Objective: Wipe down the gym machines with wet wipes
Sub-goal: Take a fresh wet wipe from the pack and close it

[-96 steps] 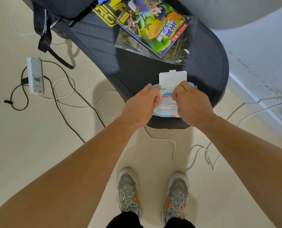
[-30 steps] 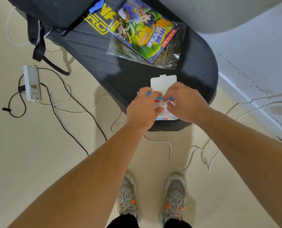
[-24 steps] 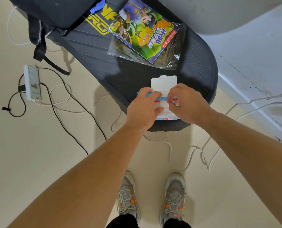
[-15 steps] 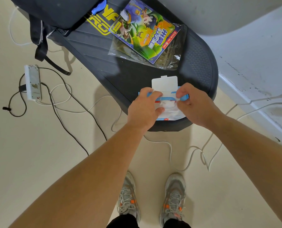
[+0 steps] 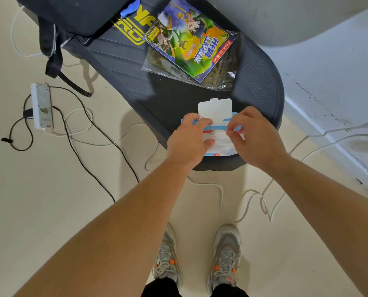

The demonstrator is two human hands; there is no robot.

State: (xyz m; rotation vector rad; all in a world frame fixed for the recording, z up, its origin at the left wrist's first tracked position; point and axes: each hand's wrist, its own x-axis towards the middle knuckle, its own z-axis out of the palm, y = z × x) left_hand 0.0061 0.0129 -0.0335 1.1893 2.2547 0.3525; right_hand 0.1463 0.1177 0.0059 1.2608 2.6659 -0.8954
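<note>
A blue and white pack of wet wipes (image 5: 218,144) lies at the near end of a dark gym machine platform (image 5: 170,97), its white lid (image 5: 214,108) flipped up and away from me. My left hand (image 5: 189,142) presses down on the pack's left side, thumb on its top. My right hand (image 5: 256,138) pinches at the opening with thumb and forefinger, where a bit of white wipe shows; I cannot tell how much is drawn out.
On the platform lie a colourful comic in a clear bag (image 5: 189,43) and a dark backpack (image 5: 71,16). A white power strip (image 5: 42,106) and tangled black and white cables (image 5: 86,133) lie on the cream floor to the left. A grey wall base (image 5: 339,125) runs on the right.
Both hands stayed on the pack. My right hand shifted from the pack's right edge back to the opening, pinching there; my left hand kept holding the pack down.
</note>
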